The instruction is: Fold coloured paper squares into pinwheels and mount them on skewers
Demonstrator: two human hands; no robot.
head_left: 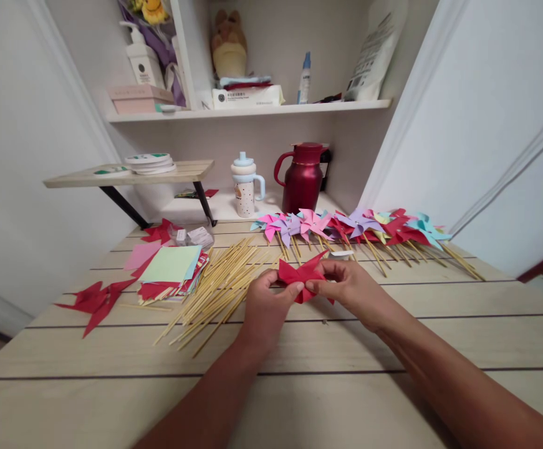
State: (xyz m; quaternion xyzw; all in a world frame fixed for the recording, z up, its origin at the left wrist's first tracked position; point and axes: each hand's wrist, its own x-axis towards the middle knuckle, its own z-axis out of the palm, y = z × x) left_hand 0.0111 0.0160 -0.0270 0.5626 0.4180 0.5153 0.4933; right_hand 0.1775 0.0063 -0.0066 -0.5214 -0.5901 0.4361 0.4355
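Note:
A red paper pinwheel (303, 273) is held above the table between both my hands. My left hand (270, 302) pinches its left side, the thumb pressed near the folded centre. From the right, my right hand (343, 284) grips it with thumb and fingers, the thumb tip also close to the centre. No stick shows on this pinwheel. Just left of my left hand lies a loose pile of thin wooden sticks (219, 280). Beyond the hands, several finished pinwheels (315, 223) in pink, purple, red and blue lie in a row with their sticks toward me.
Left of the sticks are a stack of coloured paper squares (171, 265), a cut red paper piece (94, 302) and small clear bags (195, 237). At the back stand a speckled cup (244, 187), a red thermos jug (303, 181) and a small raised wooden stand (187, 169).

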